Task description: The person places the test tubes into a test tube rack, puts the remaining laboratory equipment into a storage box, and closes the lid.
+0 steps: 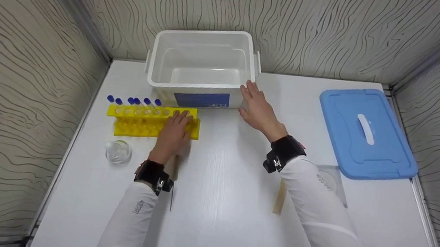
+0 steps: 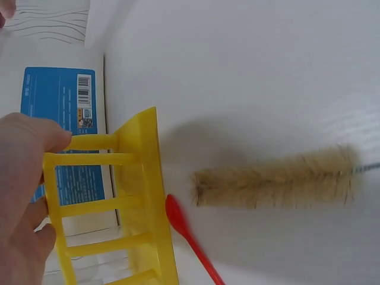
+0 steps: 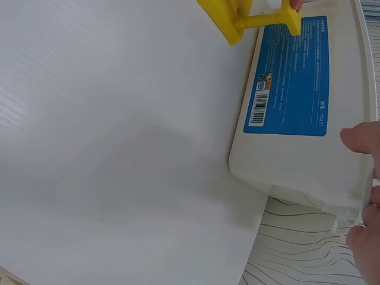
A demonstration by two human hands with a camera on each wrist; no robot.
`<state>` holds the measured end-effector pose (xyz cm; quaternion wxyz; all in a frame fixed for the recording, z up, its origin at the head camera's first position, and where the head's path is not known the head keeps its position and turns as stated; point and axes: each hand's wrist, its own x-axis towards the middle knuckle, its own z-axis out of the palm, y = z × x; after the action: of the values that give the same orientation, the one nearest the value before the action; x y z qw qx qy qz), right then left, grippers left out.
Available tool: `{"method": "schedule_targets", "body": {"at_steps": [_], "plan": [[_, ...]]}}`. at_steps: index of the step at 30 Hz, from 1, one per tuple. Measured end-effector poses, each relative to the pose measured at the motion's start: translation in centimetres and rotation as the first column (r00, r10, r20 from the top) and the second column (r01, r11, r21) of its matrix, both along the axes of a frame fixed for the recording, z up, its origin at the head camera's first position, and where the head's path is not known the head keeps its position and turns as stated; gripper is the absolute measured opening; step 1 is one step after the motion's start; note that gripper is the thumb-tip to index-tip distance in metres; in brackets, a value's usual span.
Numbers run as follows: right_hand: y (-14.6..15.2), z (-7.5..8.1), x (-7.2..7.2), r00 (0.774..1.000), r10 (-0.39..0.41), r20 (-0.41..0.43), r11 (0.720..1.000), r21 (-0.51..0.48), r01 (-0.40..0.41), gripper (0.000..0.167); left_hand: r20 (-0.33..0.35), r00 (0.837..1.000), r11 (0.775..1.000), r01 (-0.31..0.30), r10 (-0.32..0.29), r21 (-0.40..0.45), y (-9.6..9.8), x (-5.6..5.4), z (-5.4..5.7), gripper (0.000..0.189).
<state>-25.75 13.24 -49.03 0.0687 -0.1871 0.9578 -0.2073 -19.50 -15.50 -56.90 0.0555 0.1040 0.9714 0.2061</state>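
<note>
One yellow rack (image 1: 138, 131) is standing on the table (image 1: 210, 227), just in front of the left part of a big white tub (image 1: 240, 102). The person's left grip (image 1: 172, 133) is holding the rack near its right end, and its thumb and fingers are curling around the top. Six tubes with blue caps (image 1: 146, 101) are leaning in the holes of the rack. The right grip (image 1: 258, 110) is touching the tub at its front right corner, by the rim, but I cannot tell if it is squeezing or just resting there. A blue label (image 3: 291, 77) is showing on the tub's front. A fuzzy brown brush (image 2: 273, 183) and a red stick (image 2: 189, 234) are lying near the rack. A clear glass bottle (image 1: 118, 152) is sitting in front of the rack's left end. A tan strip (image 1: 279, 202) is peeking out by the right sleeve (image 1: 318, 197). A blue lid (image 1: 349, 124) with a white handle (image 1: 366, 129) is lying on the right side, well apart from the tub.
</note>
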Motion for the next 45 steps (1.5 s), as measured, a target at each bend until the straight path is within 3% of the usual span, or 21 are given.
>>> {"method": "schedule_targets", "body": {"at_steps": [11, 17, 22, 34, 40, 45], "plan": [[-0.2, 0.0, 0.2, 0.999, -0.021, -0.047, 1.000, 0.016, 0.022, 0.067, 0.027, 0.999, 0.999, -0.038, 0.038, -0.005, -3.8, -0.3, 0.4, 0.047], [-0.6, 0.1, 0.1, 0.995, -0.043, -0.091, 0.998, 0.032, 0.046, 0.059, 0.064, 0.991, 0.993, -0.117, 0.117, 0.000, -5.1, -0.9, 0.7, 0.046], [-1.2, 0.3, -0.1, 0.989, -0.047, -0.140, 0.993, 0.099, 0.061, 0.057, 0.115, 0.980, 0.986, -0.165, 0.162, 0.012, -5.8, -1.1, 0.9, 0.046], [-1.8, 0.4, -0.5, 0.969, -0.055, -0.239, 0.979, 0.178, 0.099, 0.056, 0.118, 0.979, 0.984, -0.172, 0.165, 0.044, -7.2, -1.2, 0.8, 0.045], [-1.6, 0.3, -0.5, 0.953, -0.026, -0.302, 0.977, 0.192, 0.088, 0.052, 0.180, 0.967, 0.978, -0.196, 0.181, 0.070, -7.4, -1.1, 1.0, 0.051], [-1.1, 0.4, -0.4, 0.947, -0.017, -0.320, 0.974, 0.207, 0.087, 0.051, 0.176, 0.963, 0.973, -0.221, 0.205, 0.074, -7.2, -1.2, 1.0, 0.053]]}}
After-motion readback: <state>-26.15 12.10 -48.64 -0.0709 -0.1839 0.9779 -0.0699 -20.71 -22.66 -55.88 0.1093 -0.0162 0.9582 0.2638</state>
